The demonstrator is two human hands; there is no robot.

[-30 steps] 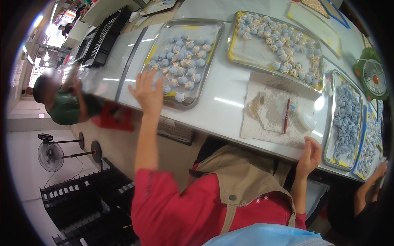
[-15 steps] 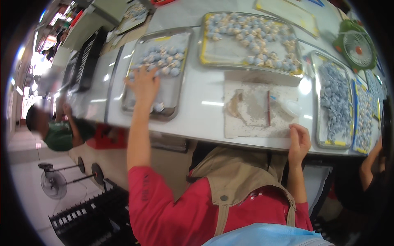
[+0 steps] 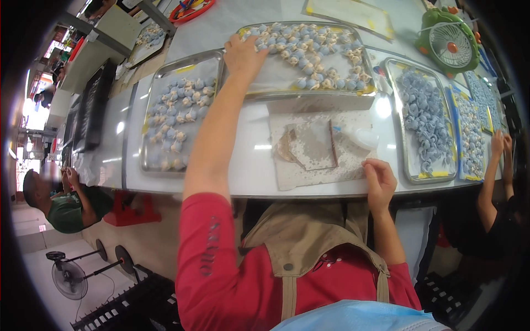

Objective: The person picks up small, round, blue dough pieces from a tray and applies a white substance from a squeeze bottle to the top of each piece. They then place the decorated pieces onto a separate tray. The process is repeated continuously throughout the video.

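Note:
My left hand [image 3: 244,58] reaches over the left end of the far metal tray [image 3: 276,88], its fingers apart beside small round blue-and-cream pieces [image 3: 309,47]. My forearm crosses the right edge of the left metal tray [image 3: 144,151], where more such pieces [image 3: 185,99] lie spread. Near the table's front edge my right hand [image 3: 381,185] is closed, thumb against forefinger; anything between them is too small to make out. It is next to a stained pale board [image 3: 287,175] bearing a thin dark-red stick [image 3: 333,144] and a white, shallow cup-like thing [image 3: 361,139].
A tray of curled grey-blue pieces [image 3: 425,118] stands at right, beside a blue-edged tray [image 3: 458,171]. A green fan [image 3: 450,44] is behind them. Another person's hands [image 3: 499,143] work at far right; a person in green [image 3: 69,207] sits at left.
My left hand has moved from the left tray up and right to the far tray. Several pieces in the left tray lie more spread out. My right hand keeps its closed pose.

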